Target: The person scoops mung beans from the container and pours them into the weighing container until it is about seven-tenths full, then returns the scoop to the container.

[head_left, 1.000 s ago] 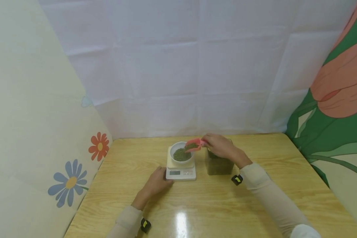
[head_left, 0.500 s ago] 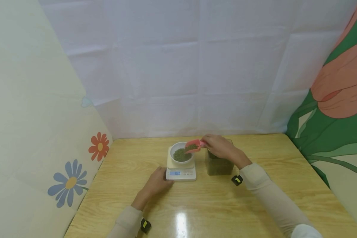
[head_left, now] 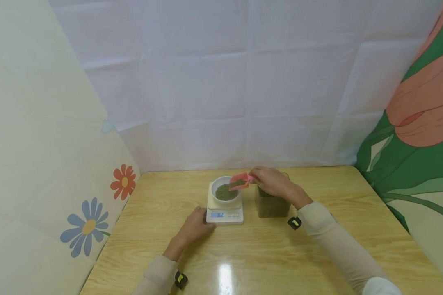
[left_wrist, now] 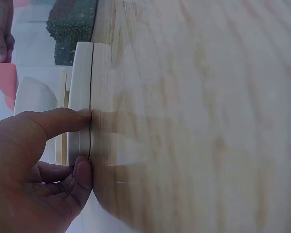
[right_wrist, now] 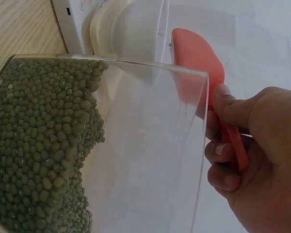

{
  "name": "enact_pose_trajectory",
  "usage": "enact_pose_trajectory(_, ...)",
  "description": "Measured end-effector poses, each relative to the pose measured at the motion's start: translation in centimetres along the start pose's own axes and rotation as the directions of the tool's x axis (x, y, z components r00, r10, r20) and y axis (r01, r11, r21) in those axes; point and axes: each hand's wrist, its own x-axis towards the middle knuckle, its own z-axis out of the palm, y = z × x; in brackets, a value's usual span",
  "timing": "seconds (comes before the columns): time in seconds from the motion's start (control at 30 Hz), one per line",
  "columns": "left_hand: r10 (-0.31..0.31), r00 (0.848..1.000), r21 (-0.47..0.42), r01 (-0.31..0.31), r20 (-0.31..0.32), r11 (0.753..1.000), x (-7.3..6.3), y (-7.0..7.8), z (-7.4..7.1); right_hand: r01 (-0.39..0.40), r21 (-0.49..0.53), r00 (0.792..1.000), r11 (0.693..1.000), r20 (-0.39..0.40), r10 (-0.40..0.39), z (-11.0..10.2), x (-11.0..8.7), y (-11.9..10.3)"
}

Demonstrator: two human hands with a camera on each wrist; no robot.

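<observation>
My right hand [head_left: 275, 182] grips the handle of a red-pink scoop [right_wrist: 196, 53], thumb on top and fingers curled beneath. The scoop carries green mung beans and reaches over the right rim of a white bowl [head_left: 225, 201]. More mung beans [head_left: 222, 191] lie inside the bowl, which stands on a white kitchen scale [head_left: 225, 219]. At the scale's front left corner, my left hand [head_left: 195, 225] holds its edge between thumb and fingers. The scale's display [head_left: 217, 214] is lit blue; its digits are too blurred to read.
Right of the scale stands a clear square container [head_left: 273, 209] of mung beans, partly under my right hand and wrist. The wooden table [head_left: 251, 258] ends at a white cloth backdrop [head_left: 206, 102]. Flower-printed panels [head_left: 88, 227] border both sides.
The scale's display was dark a second ago and is now lit blue. Both hands and the scoop stay almost where they were.
</observation>
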Motion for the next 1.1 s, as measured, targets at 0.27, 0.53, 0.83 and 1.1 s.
enact_pose_trajectory(0.27,-0.003,1.000,-0.003,0.003,0.000,1.000,0.00,0.01,0.00,-0.012,-0.008,1.000,1.000,0.018,0.012,-0.08,0.05,-0.15)
enact_pose_trajectory(0.53,-0.009,1.000,0.000,0.009,0.000,1.000,0.00,-0.05,0.10,-0.023,-0.025,0.999,0.999,0.039,0.024,-0.13,0.16,-0.32)
enact_pose_trajectory(0.83,-0.010,1.000,0.005,0.010,0.000,1.000,0.04,-0.12,0.10,-0.038,-0.024,0.997,0.999,0.064,0.040,-0.30,0.40,-0.55)
enact_pose_trajectory(1.1,-0.012,1.000,0.008,0.012,0.000,1.000,0.05,-0.18,0.11,-0.036,-0.038,0.997,0.999,0.067,0.039,-0.54,0.32,-0.71)
